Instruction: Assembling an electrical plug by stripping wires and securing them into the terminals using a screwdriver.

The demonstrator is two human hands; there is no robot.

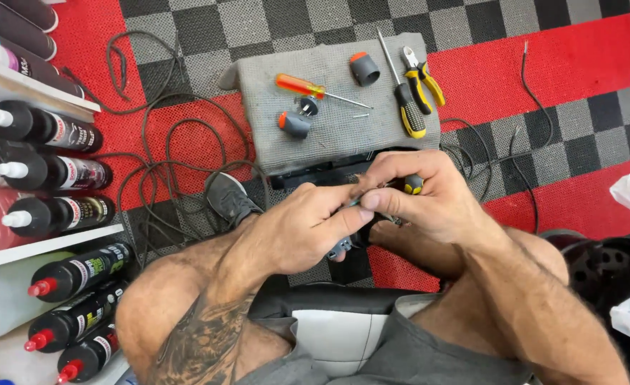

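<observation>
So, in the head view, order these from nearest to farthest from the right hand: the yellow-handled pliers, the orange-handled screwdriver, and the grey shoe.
Measured from the right hand:
1. Yellow-handled pliers, straight ahead on the far right edge of the grey mat.
2. Orange-handled screwdriver, farther left on the mat's middle.
3. Grey shoe, off the mat on the left, beyond the left hand.

A single head-worn camera looked almost straight down over a seated person's lap; the left hand (304,228) and right hand (429,199) met close beneath the lens, near the frame's centre; bare knees filled the lower edge; the view faced forward across a red, grey and black checkered floor (586,57) toward a grey padded stool (329,135) just beyond the hands; shelves of bottles (58,171) ran up the left border; no second view was supplied.
</observation>
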